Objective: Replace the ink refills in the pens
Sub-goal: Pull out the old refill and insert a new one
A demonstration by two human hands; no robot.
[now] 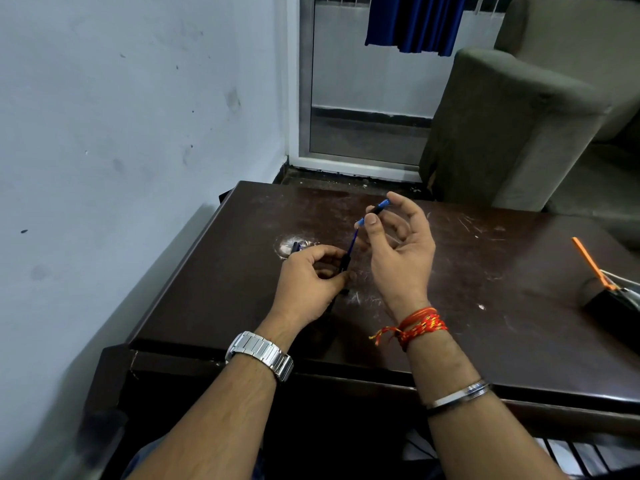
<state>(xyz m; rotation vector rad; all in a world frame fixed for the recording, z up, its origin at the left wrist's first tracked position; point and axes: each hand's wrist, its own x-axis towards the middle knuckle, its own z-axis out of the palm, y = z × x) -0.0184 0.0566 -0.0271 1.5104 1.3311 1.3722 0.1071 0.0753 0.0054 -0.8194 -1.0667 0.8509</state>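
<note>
My left hand is closed around a black pen barrel, held above the dark wooden table. A thin blue ink refill runs from the barrel's top up toward my right hand. That hand pinches a short blue-and-black pen piece between thumb and fingertips, and the refill's upper end meets it. Another small dark pen part pokes out behind my left hand's knuckles. I cannot tell whether the refill is fixed to the upper piece.
A black holder with an orange pen and some pale pens stands at the table's right edge. A white wall runs along the left. A grey-green sofa and a glass door lie beyond the table.
</note>
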